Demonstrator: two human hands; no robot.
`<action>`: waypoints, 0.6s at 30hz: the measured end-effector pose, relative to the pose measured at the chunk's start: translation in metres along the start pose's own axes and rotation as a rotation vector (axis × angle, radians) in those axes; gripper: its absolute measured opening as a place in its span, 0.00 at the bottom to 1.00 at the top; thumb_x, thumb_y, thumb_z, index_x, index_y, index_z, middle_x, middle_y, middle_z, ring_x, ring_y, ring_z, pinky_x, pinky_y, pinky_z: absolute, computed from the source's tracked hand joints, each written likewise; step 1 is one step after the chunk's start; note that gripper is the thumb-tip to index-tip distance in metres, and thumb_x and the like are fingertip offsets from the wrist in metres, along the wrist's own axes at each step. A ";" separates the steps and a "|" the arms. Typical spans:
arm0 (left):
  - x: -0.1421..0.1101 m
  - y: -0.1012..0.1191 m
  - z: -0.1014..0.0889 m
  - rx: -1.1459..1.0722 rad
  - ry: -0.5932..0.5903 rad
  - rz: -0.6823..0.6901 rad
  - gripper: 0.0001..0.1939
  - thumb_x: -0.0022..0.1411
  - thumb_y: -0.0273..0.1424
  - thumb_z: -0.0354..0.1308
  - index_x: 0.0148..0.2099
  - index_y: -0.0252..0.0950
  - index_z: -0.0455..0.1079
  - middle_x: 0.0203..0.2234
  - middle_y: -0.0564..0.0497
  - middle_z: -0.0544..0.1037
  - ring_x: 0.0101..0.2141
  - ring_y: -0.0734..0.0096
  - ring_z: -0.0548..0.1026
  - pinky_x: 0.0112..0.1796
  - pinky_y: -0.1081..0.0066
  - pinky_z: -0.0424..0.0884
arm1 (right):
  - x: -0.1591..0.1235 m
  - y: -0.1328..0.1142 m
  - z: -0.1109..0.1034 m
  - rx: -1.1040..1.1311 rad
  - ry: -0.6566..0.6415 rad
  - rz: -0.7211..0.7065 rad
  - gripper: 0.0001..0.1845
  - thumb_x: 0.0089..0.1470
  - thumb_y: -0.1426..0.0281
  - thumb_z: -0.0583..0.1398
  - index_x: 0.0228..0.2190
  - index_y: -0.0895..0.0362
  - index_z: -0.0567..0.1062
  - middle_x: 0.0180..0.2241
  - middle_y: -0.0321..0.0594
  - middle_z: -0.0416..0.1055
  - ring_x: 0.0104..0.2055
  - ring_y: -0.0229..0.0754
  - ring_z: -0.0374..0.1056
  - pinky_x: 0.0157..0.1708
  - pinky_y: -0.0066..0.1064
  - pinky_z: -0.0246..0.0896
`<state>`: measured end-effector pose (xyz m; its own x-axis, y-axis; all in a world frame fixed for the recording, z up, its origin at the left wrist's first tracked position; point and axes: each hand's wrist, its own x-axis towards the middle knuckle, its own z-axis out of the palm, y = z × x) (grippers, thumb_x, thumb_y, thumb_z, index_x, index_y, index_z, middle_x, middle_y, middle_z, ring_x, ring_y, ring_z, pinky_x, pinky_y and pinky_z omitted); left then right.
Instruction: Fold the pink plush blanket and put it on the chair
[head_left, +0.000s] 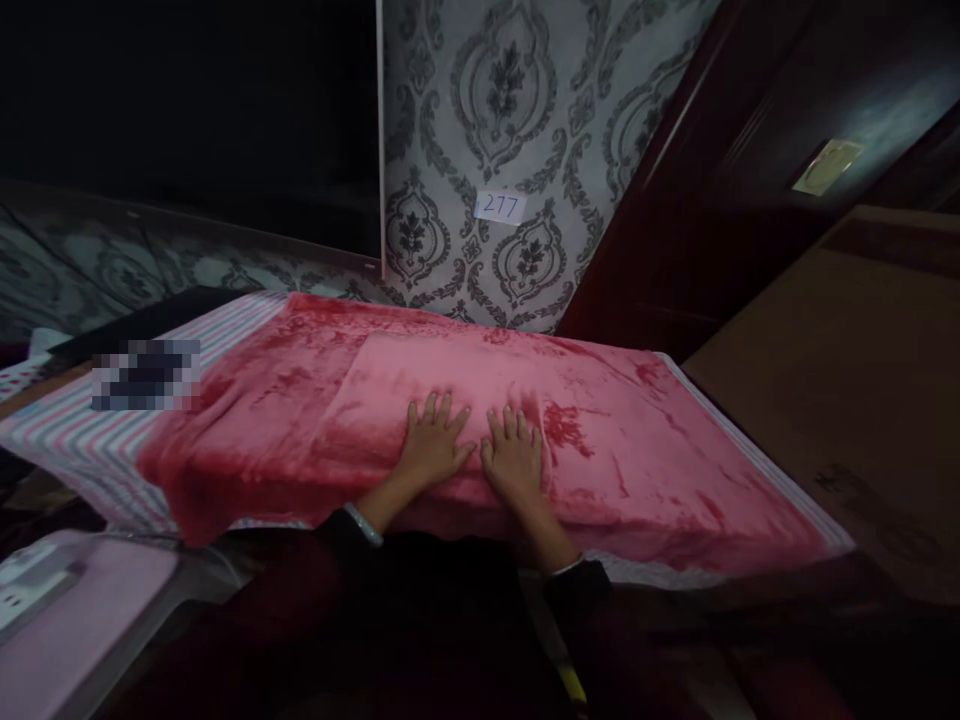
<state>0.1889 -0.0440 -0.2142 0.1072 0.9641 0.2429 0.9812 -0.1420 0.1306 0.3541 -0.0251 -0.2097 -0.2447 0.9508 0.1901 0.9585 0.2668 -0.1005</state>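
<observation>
A folded pink cloth (390,385) lies flat on top of a larger red and pink plush blanket (247,420), its colour nearly matching the blanket. My left hand (435,441) rests palm down on the folded cloth, fingers spread. Beside it, my right hand (513,455) is also laid flat near the cloth's right part, fingers apart. A small gap separates the two hands. Neither hand grips anything. What the folded cloth is exactly, I cannot make out.
A striped cloth (52,430) shows under the blanket, with a blurred-out dark object (146,375) on it. Behind is a large dark screen (187,120). A cardboard box (847,400) stands at the right. A pink surface (112,600) with a white power strip (34,585) is lower left.
</observation>
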 end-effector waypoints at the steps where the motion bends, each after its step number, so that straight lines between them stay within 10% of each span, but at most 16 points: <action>1: 0.000 0.000 0.001 -0.001 0.005 0.001 0.36 0.70 0.49 0.51 0.74 0.42 0.56 0.74 0.37 0.49 0.72 0.38 0.44 0.66 0.32 0.41 | 0.000 0.000 0.000 -0.002 0.001 0.004 0.32 0.68 0.64 0.50 0.70 0.52 0.59 0.73 0.44 0.48 0.75 0.56 0.43 0.70 0.56 0.38; 18: 0.000 -0.002 0.003 -0.025 0.056 0.010 0.35 0.70 0.50 0.49 0.74 0.43 0.57 0.73 0.37 0.52 0.72 0.38 0.47 0.65 0.33 0.44 | 0.002 0.000 0.013 -0.065 0.056 0.003 0.30 0.68 0.66 0.50 0.69 0.51 0.61 0.73 0.44 0.50 0.74 0.55 0.47 0.69 0.55 0.42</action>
<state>0.1878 -0.0431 -0.2178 0.1077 0.9486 0.2976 0.9757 -0.1583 0.1517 0.3515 -0.0215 -0.2221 -0.2353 0.9406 0.2446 0.9670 0.2518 -0.0378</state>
